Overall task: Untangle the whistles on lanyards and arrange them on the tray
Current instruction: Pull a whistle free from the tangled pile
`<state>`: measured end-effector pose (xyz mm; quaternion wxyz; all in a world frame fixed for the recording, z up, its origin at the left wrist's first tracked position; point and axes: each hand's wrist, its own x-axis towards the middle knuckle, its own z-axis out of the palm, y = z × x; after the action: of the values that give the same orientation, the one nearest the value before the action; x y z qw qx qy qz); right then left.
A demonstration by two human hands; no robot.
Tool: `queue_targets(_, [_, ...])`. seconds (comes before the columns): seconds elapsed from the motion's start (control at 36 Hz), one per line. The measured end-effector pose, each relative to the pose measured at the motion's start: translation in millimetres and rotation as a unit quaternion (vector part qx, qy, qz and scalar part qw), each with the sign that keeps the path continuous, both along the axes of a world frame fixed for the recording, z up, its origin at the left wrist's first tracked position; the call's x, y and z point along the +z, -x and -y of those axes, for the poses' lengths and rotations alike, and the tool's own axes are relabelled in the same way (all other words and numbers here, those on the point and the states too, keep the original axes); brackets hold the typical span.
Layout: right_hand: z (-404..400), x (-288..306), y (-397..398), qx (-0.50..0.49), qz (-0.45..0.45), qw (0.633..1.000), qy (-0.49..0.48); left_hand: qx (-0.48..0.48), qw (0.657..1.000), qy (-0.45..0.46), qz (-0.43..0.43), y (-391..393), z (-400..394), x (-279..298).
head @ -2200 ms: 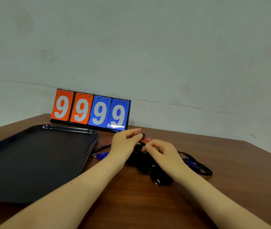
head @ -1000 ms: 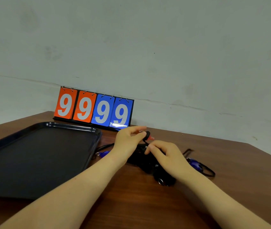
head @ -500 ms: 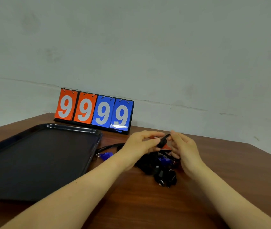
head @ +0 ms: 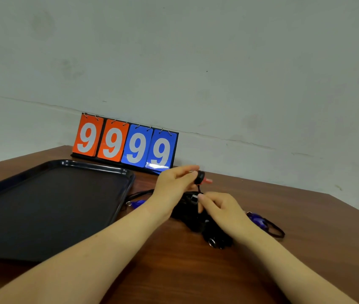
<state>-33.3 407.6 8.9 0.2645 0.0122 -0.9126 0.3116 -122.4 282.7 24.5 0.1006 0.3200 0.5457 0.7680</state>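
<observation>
The left hand (head: 174, 185) has a narrow grip: thumb and fingertips pinch a black whistle (head: 200, 177), held above the bench (head: 196, 270) with its cord dropping straight down into the tangle. A small red piece (head: 207, 181) juts out just beside that whistle on its right; whether it belongs to it or to another whistle, I cannot tell.

The right hand (head: 222, 210) sits lower, fingers curled, its fingertips pinching a cord or clip at the top of the tangle (head: 192, 213). What exactly sits between the fingertips is too small to make out.

The tangle of black lanyards lies on the bench between the two wrists, just right of the tray (head: 49, 207). A metal ring (head: 211, 243) shows at its near end. One blue whistle (head: 138, 203) lies just beside the tray's right rim; another blue whistle (head: 257, 220) lies right of the right wrist, with a black loop (head: 275, 231) trailing past it.

The tray is black and holds no whistles.

Behind it, against the wall, stands a flip scoreboard (head: 126, 145) reading 9 9 9 9 in white: two orange cards, then two blue.
</observation>
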Motion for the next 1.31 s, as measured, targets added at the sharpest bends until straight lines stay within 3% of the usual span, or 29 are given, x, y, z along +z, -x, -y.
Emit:
queue_targets(0.28, [-6, 5, -1, -0.007, -0.074, 0.997, 0.031, 0.086, 0.99, 0.086, -0.063, 9, 3, 1])
queue_targets(0.44, [-3, 3, -2, 0.008, -0.094, 0.995, -0.033, 0.115, 0.935, 0.225, -0.25, 7, 0, -3])
queue_targets(0.58, [-9, 11, -6, -0.029, -0.152, 0.983, 0.098, 0.058, 0.924, 0.253, -0.282, 2, 1, 1])
queue_targets(0.69, [-21, 12, -3, -0.046, -0.116, 0.972, 0.2, -0.016, 0.95, 0.214, -0.229, -5, 3, 4])
queue_targets(0.81, [-24, 10, -5, 0.012, -0.048, 0.955, 0.293, -0.134, 0.979, 0.119, -0.095, -8, 5, 3])
queue_targets(0.97, [-19, 8, -2, 0.037, -0.014, 0.938, 0.346, -0.181, 0.982, -0.012, 0.061, -9, 1, 2])
queue_targets(1.06, [-14, 8, 0, 0.012, -0.016, 0.952, 0.307, -0.173, 0.978, -0.054, 0.104, -7, -2, 0])
queue_targets(1.14, [-14, 6, 2, -0.016, -0.023, 0.978, 0.207, -0.143, 0.98, -0.069, 0.117, -4, -3, -2])
queue_targets(1.31, [-10, 1, 3, -0.056, -0.034, 0.998, 0.009, -0.044, 0.995, -0.036, 0.082, 1, -2, -5])
